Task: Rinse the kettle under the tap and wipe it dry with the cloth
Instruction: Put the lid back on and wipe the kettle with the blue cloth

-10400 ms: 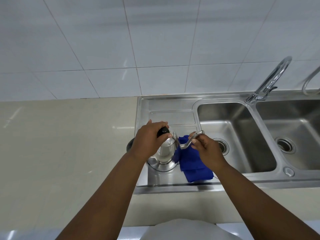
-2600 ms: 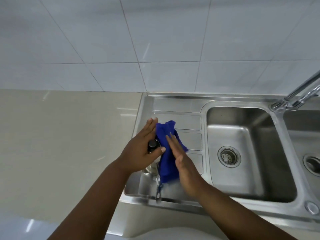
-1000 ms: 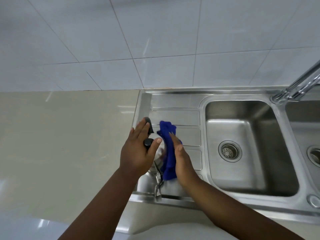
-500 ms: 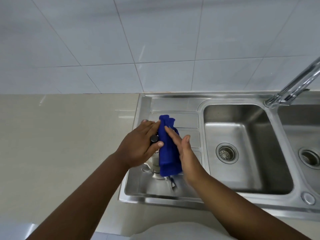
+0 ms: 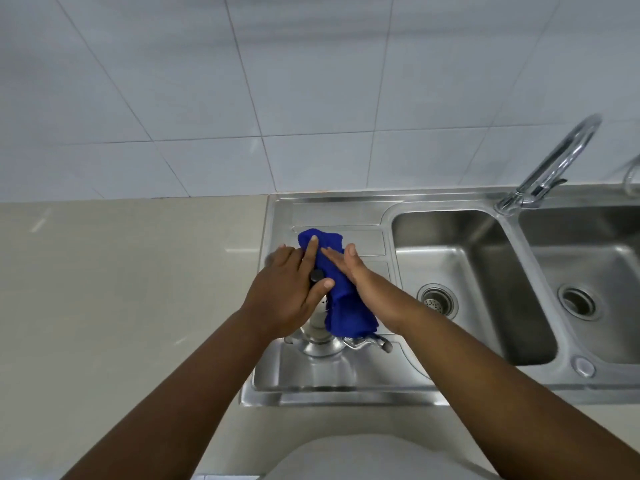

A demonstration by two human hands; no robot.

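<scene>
A shiny steel kettle (image 5: 317,336) stands on the sink's drainboard (image 5: 332,372), its spout (image 5: 375,341) pointing right. My left hand (image 5: 287,296) lies over its lid, thumb beside the black knob (image 5: 316,276), holding the kettle steady. A blue cloth (image 5: 341,299) is draped over the kettle's right side. My right hand (image 5: 360,282) presses flat against the cloth with fingers stretched out. Most of the kettle's body is hidden under hands and cloth.
Two steel basins sit to the right: the near basin (image 5: 485,271) and a second basin (image 5: 595,258). A curved tap (image 5: 550,164) rises between them at the back; no water runs. A beige counter (image 5: 121,289) spreads left, white tiles behind.
Since a second ago the cloth has slid further up and over the kettle. My right hand has moved with it along the kettle's right side. The spout has turned from towards me to the right.
</scene>
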